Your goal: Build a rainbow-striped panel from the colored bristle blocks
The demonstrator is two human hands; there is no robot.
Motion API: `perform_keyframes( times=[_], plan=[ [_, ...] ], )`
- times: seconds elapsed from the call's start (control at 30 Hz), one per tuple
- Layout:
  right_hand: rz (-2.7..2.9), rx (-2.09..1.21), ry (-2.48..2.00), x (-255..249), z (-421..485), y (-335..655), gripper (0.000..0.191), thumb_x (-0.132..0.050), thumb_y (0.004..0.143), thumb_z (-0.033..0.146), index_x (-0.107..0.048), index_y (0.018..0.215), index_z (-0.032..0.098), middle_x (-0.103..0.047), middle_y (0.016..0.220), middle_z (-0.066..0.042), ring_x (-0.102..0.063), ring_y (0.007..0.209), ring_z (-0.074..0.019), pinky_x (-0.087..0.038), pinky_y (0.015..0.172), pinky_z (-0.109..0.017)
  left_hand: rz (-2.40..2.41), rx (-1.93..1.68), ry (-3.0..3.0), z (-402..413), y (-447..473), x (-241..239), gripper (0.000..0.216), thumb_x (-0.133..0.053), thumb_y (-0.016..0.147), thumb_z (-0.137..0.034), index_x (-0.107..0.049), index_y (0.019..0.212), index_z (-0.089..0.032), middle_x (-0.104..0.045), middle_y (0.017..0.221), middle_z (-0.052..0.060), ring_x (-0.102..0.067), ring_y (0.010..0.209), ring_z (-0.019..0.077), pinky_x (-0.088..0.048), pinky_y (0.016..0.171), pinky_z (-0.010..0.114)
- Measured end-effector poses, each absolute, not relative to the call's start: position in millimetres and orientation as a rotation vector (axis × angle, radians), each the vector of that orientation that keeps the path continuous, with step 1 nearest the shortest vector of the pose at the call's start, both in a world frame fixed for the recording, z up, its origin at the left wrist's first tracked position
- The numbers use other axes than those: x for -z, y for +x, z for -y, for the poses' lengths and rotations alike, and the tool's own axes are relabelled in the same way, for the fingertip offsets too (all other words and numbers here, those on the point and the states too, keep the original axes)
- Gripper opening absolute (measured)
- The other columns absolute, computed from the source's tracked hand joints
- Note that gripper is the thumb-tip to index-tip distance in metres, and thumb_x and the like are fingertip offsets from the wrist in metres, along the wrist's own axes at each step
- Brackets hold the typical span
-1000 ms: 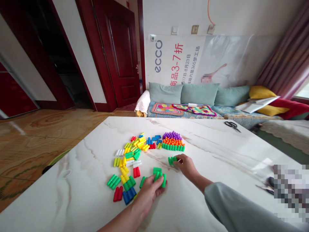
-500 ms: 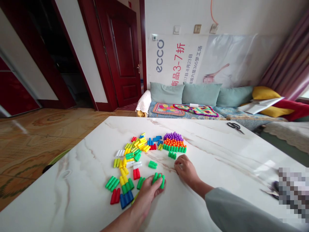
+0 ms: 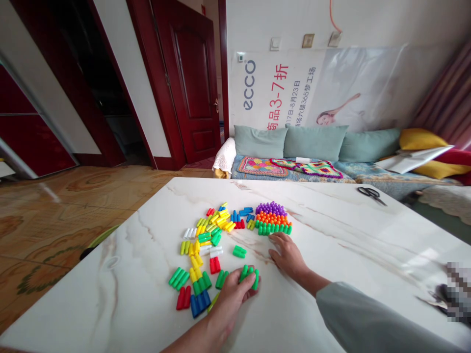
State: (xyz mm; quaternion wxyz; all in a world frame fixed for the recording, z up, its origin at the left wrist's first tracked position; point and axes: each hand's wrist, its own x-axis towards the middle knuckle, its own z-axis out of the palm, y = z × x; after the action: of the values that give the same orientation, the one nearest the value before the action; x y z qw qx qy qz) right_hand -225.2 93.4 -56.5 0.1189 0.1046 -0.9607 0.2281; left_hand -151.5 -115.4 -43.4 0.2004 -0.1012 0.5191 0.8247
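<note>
My left hand [image 3: 239,284] is closed around a few green bullet-shaped plastic pegs [image 3: 249,276], held upright just over the table. My right hand [image 3: 289,254] rests near the front of a block of upright pegs, its fingers and thumb apart with nothing visible in them. That block has purple pegs [image 3: 271,209] at the back, orange pegs [image 3: 272,218] in the middle and green pegs [image 3: 275,229] in front. My right fingertips are close to the green row; whether they touch it I cannot tell. Between my hands lies a short green peg strip [image 3: 239,251].
Left of my hands lie scattered peg groups, among them yellow pegs [image 3: 221,220], red pegs [image 3: 215,265], blue pegs [image 3: 199,304] and white pegs [image 3: 190,233]. Black-handled scissors [image 3: 371,194] lie at the table's far right. A sofa [image 3: 353,171] stands beyond the marble-patterned table [image 3: 331,211].
The small green strip that stood apart in front of the block now appears to be against the green row. My right hand has moved forward and its fingers have spread. The left still holds its pegs.
</note>
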Motion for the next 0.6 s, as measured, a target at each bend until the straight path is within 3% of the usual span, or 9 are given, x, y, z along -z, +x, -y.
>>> perform_keyframes(
  times=[0.6],
  plan=[
    [3.001, -0.491, 0.379, 44, -83, -220, 0.052, -0.047, 0.084, 0.029, -0.05, 0.136, 0.024, -0.05, 0.141, -0.005, -0.042, 0.12, -0.0267, -0.036, 0.096, -0.041, -1.5, -2.288, -0.259, 115, -154, 52, 0.056, -0.084, 0.061, -0.047, -0.069, 0.102, -0.013, -0.07, 0.092, 0.01, -0.067, 0.09, 0.0213, -0.054, 0.072, 0.026]
  ],
)
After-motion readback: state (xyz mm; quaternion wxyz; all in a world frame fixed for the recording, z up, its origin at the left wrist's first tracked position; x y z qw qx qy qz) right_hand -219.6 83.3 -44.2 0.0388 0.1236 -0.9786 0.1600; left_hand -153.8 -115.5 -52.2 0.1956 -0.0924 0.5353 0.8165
